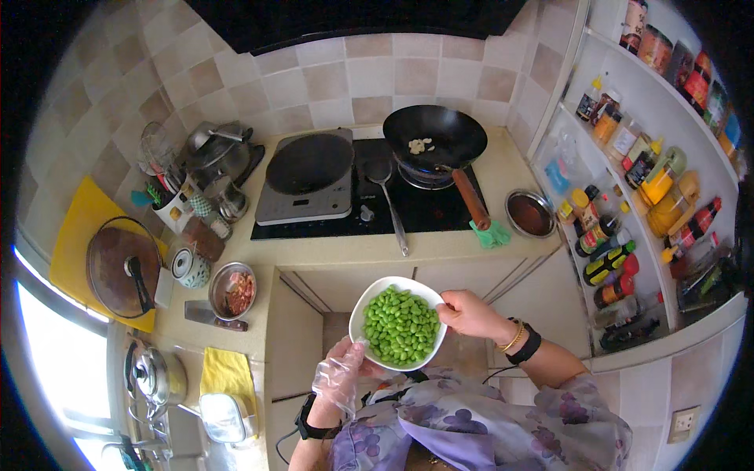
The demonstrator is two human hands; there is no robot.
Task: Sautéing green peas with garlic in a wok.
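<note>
A white bowl (pixel 358 321) full of green shelled beans (pixel 400 324) is held level in front of my body, before the counter's edge. My left hand (pixel 340 371), in a clear plastic glove, grips its lower left rim. Bare, my right hand (pixel 471 315) holds the rim on the right. Beyond the bowl, a black wok (pixel 436 132) with pale chopped pieces (pixel 419 146) in it stands on the right burner, its wooden handle (pixel 470 199) pointing towards me. A metal spatula (pixel 393 203) lies on the black cooktop (pixel 377 226) left of the wok.
Left of the cooktop's middle sits a grey induction cooker (pixel 306 176). A metal bowl of raw meat (pixel 238 294) rests over a cleaver (pixel 203 312). Another metal bowl, holding dark liquid (pixel 530 215), is right of the wok. Bottles line the right shelves (pixel 636 194); a kettle (pixel 159 377) stands lower left.
</note>
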